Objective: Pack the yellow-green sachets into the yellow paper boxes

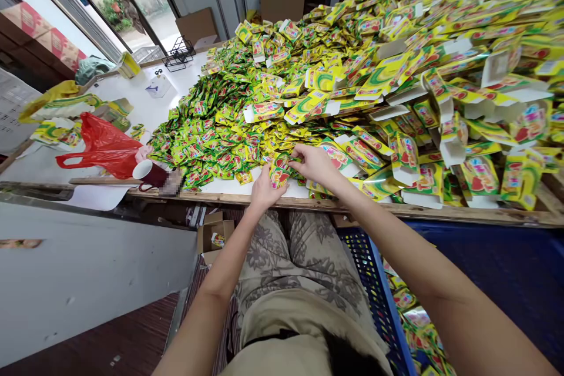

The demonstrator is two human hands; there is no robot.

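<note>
My left hand (264, 191) grips a small yellow-green packet (279, 171) printed with red fruit, just above the table's front edge. My right hand (315, 164) is closed in a pinch at the packet's right edge; its fingertips are partly hidden. Beyond and left of my hands lies a large heap of small green packets (211, 141). To the right are many yellow cardboard boxes (385, 76), several with open white flaps. One open box (337, 155) lies just beside my right hand.
On the left of the white table (152, 120) are a red plastic bag (103, 144), a dark mug (152, 173) and a black wire rack (179, 54). Below the wooden edge stand a blue crate (374, 264) with packets in it and a small carton (214, 229).
</note>
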